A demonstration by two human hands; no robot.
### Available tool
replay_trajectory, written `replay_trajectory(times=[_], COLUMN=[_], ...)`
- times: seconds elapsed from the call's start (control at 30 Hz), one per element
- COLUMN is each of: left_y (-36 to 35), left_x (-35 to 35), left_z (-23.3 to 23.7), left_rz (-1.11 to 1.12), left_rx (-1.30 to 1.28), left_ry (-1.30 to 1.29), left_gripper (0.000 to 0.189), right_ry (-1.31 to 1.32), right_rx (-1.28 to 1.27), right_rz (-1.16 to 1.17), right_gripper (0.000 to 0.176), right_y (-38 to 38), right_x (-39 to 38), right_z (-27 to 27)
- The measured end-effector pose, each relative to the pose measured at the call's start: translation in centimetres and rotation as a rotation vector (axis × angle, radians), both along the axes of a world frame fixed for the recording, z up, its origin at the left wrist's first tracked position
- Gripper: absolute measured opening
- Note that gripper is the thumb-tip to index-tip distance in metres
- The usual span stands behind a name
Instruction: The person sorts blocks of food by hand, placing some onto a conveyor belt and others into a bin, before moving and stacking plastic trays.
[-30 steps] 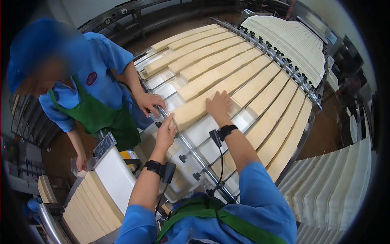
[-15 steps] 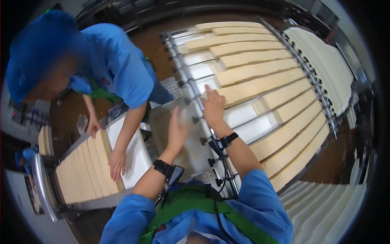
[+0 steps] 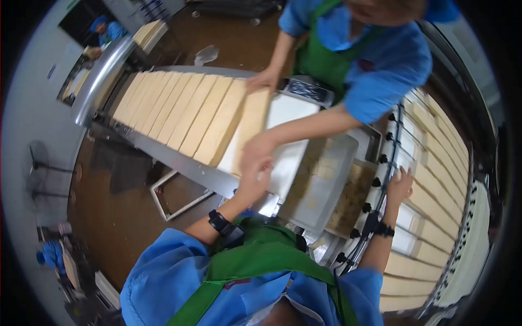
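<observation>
Two hands work apart: the left hand (image 3: 255,176) blurs above the belt's (image 3: 288,160) near edge, grip impossible to tell; the right hand (image 3: 401,186), fingers loosely parted, is at the edge of the rack (image 3: 404,237) facing the belt. A co-worker's hands (image 3: 262,80) hold a slab (image 3: 253,115) near both ends, probably keeping it straight. Belt shows between it and the row of slabs (image 3: 205,115), giving room to shift.

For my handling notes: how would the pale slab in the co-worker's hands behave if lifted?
The slab is likely fairly stiff: it looks straight between the co-worker's hands. Long and narrow, it might bend or snap if lifted by one end. Flat faces make rolling unlikely.
</observation>
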State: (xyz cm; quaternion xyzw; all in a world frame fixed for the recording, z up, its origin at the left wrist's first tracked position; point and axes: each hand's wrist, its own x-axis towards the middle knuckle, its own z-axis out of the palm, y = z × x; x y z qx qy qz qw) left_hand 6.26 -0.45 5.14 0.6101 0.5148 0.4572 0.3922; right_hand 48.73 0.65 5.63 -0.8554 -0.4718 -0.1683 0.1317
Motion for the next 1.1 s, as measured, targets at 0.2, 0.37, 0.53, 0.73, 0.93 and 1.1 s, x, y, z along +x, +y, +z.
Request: replay_trajectory(times=[0.2,0.37,0.53,0.73,0.93,1.1], left_y=[1.0,2.4,3.3,3.6,3.5,3.1], left_x=[-11.8,-14.3,-14.4,-14.7,-14.4,-13.9], left_z=[-7.9,-7.2,-5.3,-4.2,-4.0,-5.1], left_rz=[0.681,0.525,0.402,0.271,0.173,0.141], left_rx=[-0.021,-0.265,-0.332,-0.421,-0.492,-0.415], left_ry=[0.766,0.71,0.679,0.682,0.679,0.705], left_gripper=[0.059,0.075,0.064,0.066,0.072,0.071], right_ry=[0.527,0.561,0.494,0.297,0.456,0.605], right_rx=[0.317,0.223,-0.01,-0.329,-0.326,-0.361], right_rz=[0.525,0.976,1.016,0.73,0.75,0.632], right_gripper=[0.029,0.018,0.038,0.064,0.069,0.07], right_y=[-0.8,3.6,11.5,21.0,27.0,26.0], right_x=[-12.9,-24.9,-33.2,-41.6,-44.5,-44.6], right_z=[5.1,3.0,-4.2,-7.6,-7.4,-5.7])
